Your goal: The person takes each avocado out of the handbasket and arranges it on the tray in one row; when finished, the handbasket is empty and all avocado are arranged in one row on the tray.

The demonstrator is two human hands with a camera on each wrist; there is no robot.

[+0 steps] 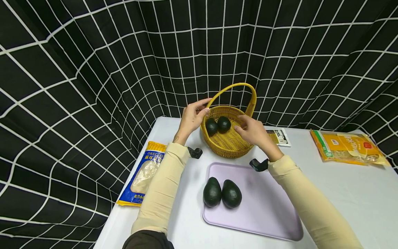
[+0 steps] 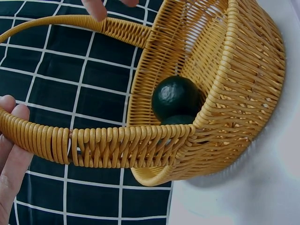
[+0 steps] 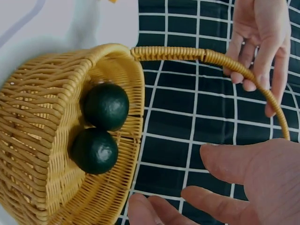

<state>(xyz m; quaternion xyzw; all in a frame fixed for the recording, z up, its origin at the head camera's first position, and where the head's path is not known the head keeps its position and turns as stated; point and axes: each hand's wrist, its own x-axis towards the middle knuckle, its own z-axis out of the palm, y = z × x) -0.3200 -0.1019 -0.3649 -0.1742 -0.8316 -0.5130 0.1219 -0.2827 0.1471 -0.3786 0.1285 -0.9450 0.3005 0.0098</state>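
while two glossy dark-green avocados [image 1: 224, 124] sit inside, the yellow wicker basket [image 1: 228, 149] stands on the worktop [image 1: 329, 193], its bound handle [image 1: 253, 100] arching above. the left wrist view crops that handle. the left hand [image 1: 192, 119] touches it, whether gripping i cannot tell; the right hand [image 1: 254, 131], half open, holds nothing.

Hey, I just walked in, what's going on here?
A person's left hand holds the handle of a yellow wicker basket. The right hand, holding nothing, is by the basket's right side. Two avocados lie in the basket; two more avocados rest on the purple tray in front of it.
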